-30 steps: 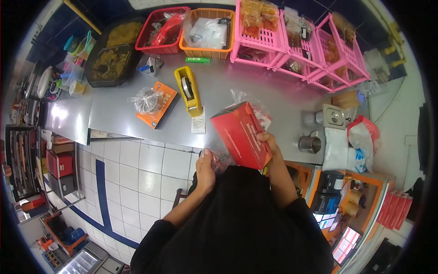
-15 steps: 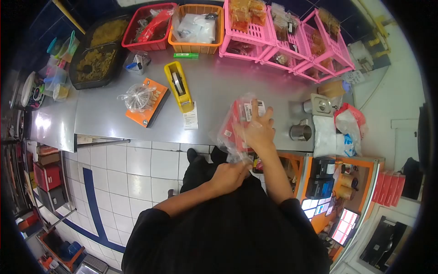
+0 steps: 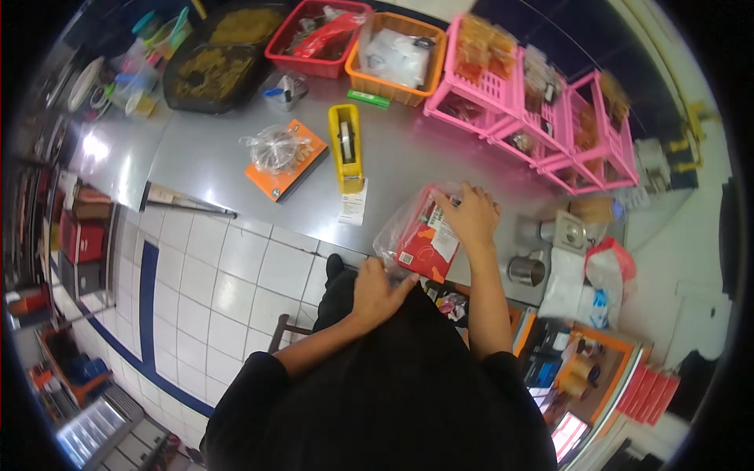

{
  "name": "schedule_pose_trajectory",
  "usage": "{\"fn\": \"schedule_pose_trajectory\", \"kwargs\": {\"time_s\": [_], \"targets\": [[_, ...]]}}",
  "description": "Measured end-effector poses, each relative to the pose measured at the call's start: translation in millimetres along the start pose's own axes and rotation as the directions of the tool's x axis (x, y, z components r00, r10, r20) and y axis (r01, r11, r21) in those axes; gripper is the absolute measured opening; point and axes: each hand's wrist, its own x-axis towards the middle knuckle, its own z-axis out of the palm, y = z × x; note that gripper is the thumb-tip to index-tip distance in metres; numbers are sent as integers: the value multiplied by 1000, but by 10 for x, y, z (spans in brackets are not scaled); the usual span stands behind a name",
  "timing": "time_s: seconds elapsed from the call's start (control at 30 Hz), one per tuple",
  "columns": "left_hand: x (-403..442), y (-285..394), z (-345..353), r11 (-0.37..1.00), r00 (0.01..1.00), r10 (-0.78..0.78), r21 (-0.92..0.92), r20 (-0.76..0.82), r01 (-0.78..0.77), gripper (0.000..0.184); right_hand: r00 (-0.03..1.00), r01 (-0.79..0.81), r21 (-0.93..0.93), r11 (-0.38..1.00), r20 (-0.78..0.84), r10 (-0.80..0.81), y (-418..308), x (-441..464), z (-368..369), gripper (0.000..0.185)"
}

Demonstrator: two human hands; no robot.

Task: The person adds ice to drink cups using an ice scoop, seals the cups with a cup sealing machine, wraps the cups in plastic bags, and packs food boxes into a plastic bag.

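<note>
A red box (image 3: 428, 239) with a white label lies partly inside a clear plastic bag (image 3: 391, 235) at the front edge of the steel table. My right hand (image 3: 471, 216) rests on the box's far right corner, fingers spread over it. At the near left of the box, my left hand (image 3: 381, 292) is beside the bag's edge, thumb and fingers apart. To the left stand a yellow tape dispenser (image 3: 345, 149) over a white receipt (image 3: 353, 206), and an orange box (image 3: 287, 177) with a crumpled clear bag (image 3: 275, 149) on it.
Black trays (image 3: 212, 78), a red basket (image 3: 306, 64) and an orange basket (image 3: 393, 85) line the back. Pink racks (image 3: 526, 118) stand at the back right. A metal cup (image 3: 526, 270) is right of my right hand, near white bags (image 3: 562, 282).
The red box has turned and now lies lower in the bag with its label showing. My left hand has opened and moved slightly left; my right hand has shifted to the box's far corner.
</note>
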Motion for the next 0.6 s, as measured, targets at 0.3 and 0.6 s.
{"fn": "schedule_pose_trajectory", "kwargs": {"time_s": [0.3, 0.6], "targets": [[318, 653, 515, 856, 950, 307, 419, 62, -304, 104, 982, 99, 265, 959, 129, -137, 141, 358, 54, 37], [712, 468, 689, 981, 990, 85, 183, -115, -63, 111, 778, 600, 233, 765, 49, -626, 1452, 1291, 1004, 19]]}}
